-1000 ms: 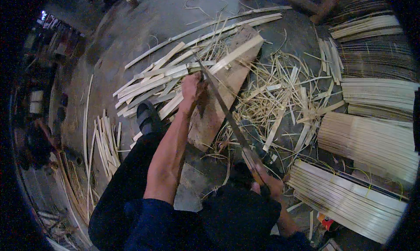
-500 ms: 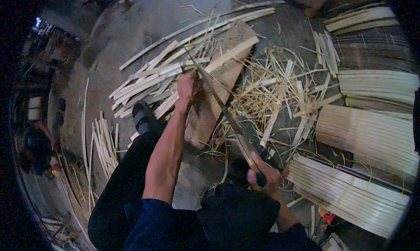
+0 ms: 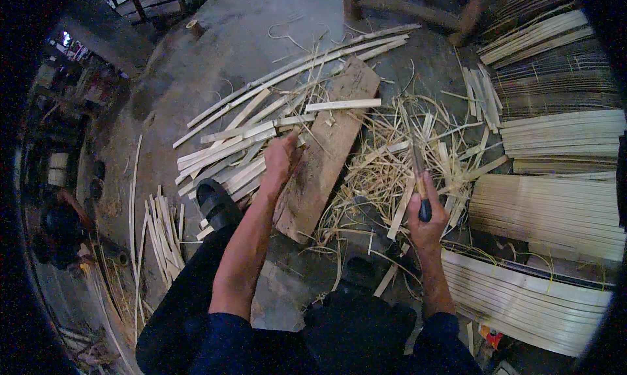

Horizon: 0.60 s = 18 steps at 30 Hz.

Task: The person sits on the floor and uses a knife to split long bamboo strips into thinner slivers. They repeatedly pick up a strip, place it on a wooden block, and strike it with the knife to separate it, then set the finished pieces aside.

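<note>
My right hand [image 3: 428, 218] is wrapped round the handle of a long knife [image 3: 417, 153]. The handle has a dark end, and the narrow blade points away over a tangled heap of shavings [image 3: 379, 169]. My left hand [image 3: 281, 158] is closed at the left edge of a thick wooden board [image 3: 333, 140], beside the ends of several pale split strips [image 3: 228, 140]. Whatever lies within its fingers is hidden. A short pale strip [image 3: 343, 105] rests across the far part of the board, apart from both hands.
Stacks of flat slats [image 3: 562, 136] line the right side. My sandalled foot [image 3: 214, 202] is left of the board. Thin strips [image 3: 163, 234] lie on the floor at the left. A wooden frame [image 3: 408, 10] stands at the far side. Another person [image 3: 62, 228] is at the far left.
My right hand has swung the knife away from the board, to the right and farther out. The pale strip on the board has turned nearly crosswise. My left hand has shifted slightly nearer.
</note>
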Motion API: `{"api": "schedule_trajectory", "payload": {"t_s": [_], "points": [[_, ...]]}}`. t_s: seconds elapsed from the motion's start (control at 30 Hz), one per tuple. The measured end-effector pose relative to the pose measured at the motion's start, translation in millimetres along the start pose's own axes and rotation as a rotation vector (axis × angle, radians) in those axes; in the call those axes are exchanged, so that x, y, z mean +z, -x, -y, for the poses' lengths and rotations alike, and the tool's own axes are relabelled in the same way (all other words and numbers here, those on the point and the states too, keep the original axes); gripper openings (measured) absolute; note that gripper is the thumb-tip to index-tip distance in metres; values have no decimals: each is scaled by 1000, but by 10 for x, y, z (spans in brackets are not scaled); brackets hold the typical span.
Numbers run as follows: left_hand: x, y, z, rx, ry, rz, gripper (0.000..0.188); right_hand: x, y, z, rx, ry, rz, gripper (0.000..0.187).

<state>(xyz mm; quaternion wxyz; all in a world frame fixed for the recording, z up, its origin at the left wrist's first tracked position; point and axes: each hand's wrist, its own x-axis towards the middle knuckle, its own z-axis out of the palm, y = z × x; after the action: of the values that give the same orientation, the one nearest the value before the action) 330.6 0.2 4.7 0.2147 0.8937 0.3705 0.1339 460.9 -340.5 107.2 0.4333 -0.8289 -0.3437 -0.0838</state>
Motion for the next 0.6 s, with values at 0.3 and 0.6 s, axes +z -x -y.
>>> {"api": "schedule_trajectory", "payload": {"t_s": [0.3, 0.6], "points": [[-474, 67, -62, 438, -264, -95, 48, 172, 31, -154, -127, 404, 298, 46], [-2070, -42, -84, 646, -385, 338, 34, 1932, -1395, -697, -226, 502, 256, 35]]}}
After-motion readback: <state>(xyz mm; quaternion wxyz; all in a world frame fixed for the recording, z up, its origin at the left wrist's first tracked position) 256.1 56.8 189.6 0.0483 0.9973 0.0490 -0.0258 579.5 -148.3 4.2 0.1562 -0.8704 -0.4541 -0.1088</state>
